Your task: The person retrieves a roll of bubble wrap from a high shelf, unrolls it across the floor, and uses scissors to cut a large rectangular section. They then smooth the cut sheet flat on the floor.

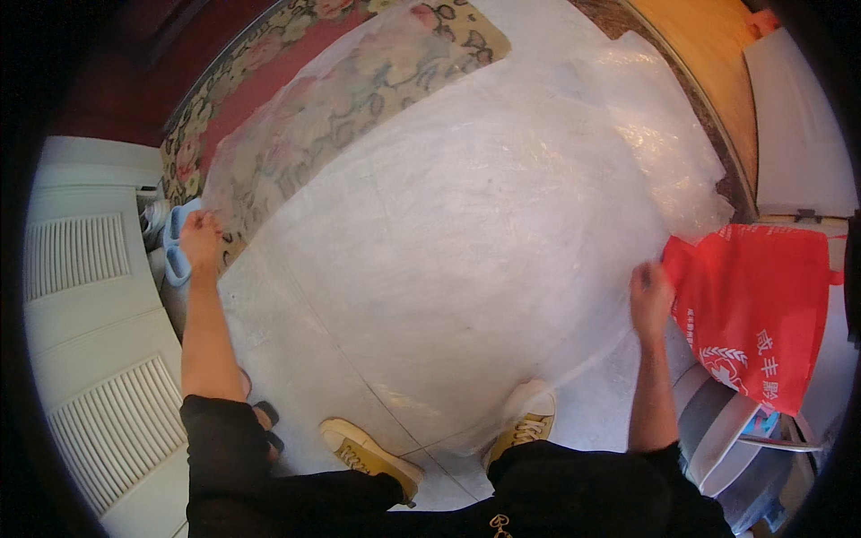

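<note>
A large clear plastic sheet (437,222) is spread out before me, over the tiled floor and part of a floral rug (249,114). At its left edge, my left hand (200,239) has its fingers closed on the film. On the other side, my right hand (651,299) grips the sheet's right edge beside a red bag (753,309). Crumpled film (656,128) lies bunched at the upper right. The sheet's near edge hangs in front of my right shoe (531,417); my left shoe (366,454) stands on the tiles.
A white louvred cabinet (111,336) runs along the left, with light blue slippers (176,262) and other footwear beside it. Below the red bag, which bears writing, stands a bucket-like container (723,444). A curved dark threshold (716,128) borders a wooden floor (706,47).
</note>
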A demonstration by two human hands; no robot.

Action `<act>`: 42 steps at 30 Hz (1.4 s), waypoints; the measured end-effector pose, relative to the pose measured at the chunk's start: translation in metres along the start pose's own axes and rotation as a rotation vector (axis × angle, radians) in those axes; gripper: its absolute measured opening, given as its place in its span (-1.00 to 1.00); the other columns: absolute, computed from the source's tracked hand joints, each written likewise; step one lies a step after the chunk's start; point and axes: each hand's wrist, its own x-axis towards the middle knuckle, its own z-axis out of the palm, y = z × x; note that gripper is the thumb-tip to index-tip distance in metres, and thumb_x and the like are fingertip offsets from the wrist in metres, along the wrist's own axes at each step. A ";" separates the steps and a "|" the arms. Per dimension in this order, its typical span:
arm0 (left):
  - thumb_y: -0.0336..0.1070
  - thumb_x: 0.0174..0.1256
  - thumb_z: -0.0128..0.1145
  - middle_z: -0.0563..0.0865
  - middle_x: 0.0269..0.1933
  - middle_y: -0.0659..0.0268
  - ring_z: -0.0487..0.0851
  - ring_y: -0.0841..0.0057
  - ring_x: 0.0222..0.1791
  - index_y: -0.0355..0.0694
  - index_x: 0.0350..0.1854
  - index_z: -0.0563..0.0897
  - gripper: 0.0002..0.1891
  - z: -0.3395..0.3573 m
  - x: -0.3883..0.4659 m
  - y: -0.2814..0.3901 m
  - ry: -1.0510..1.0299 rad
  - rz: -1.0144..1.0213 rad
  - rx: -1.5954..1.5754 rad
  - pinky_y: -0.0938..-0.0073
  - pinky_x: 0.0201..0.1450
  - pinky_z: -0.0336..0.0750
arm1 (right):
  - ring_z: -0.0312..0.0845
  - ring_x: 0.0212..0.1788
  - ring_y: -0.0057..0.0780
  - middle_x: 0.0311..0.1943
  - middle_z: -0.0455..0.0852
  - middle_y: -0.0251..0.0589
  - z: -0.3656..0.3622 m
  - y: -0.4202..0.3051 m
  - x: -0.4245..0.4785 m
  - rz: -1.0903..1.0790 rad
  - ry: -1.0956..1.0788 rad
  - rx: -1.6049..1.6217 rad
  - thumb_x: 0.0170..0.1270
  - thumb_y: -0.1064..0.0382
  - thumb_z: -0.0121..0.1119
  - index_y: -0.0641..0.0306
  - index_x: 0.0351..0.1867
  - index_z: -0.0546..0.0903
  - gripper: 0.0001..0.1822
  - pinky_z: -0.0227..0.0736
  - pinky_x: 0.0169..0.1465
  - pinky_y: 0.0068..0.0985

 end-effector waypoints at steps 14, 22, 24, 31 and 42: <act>-0.39 0.19 0.09 0.60 -0.57 0.28 0.60 0.53 -0.61 -0.24 -0.51 0.50 -0.88 -0.142 -0.094 0.046 -0.555 -0.436 0.333 0.48 -0.55 0.56 | 0.49 0.05 -0.16 -0.08 0.61 -0.08 -0.019 -0.108 0.088 -0.668 -0.276 0.152 0.18 0.41 0.14 0.23 -0.05 0.60 -0.72 0.40 0.15 -0.33; -0.36 0.28 0.09 0.63 -0.52 0.24 0.63 0.53 -0.57 -0.28 -0.41 0.51 -0.87 -0.149 -0.149 0.034 -0.634 -0.535 0.104 0.57 -0.54 0.58 | 0.53 -0.13 -0.20 -0.22 0.60 -0.10 -0.035 -0.022 -0.107 0.029 -0.158 0.134 0.19 0.32 0.20 0.31 -0.08 0.55 -0.73 0.46 -0.07 -0.36; -0.33 0.32 0.08 0.63 -0.50 0.26 0.62 0.56 -0.57 -0.26 -0.39 0.50 -0.86 -0.143 -0.167 0.024 -0.550 -0.573 0.075 0.59 -0.54 0.57 | 0.53 -0.17 -0.23 -0.26 0.59 -0.06 -0.032 -0.009 -0.139 0.341 -0.177 0.181 0.21 0.15 0.23 0.37 -0.06 0.51 -0.63 0.45 -0.10 -0.37; -0.28 0.39 0.03 0.64 -0.49 0.31 0.65 0.56 -0.56 -0.19 -0.34 0.52 -0.87 -0.136 -0.200 -0.013 -0.464 -0.627 -0.159 0.65 -0.58 0.54 | 0.46 -0.58 -0.53 -0.52 0.55 -0.25 -0.014 0.007 -0.174 0.830 -0.309 0.667 0.15 0.26 0.25 0.40 -0.13 0.44 -0.66 0.40 -0.54 -0.53; -0.30 0.36 -0.01 0.57 -0.45 0.45 0.49 0.64 -0.48 -0.13 -0.39 0.51 -0.87 -0.153 -0.170 -0.017 -0.092 -0.616 -0.843 0.61 -0.48 0.34 | 0.47 -0.38 -0.63 -0.34 0.56 -0.33 -0.083 -0.066 -0.035 0.408 0.205 1.257 0.28 0.34 0.01 0.31 0.14 0.44 -0.62 0.41 -0.36 -0.70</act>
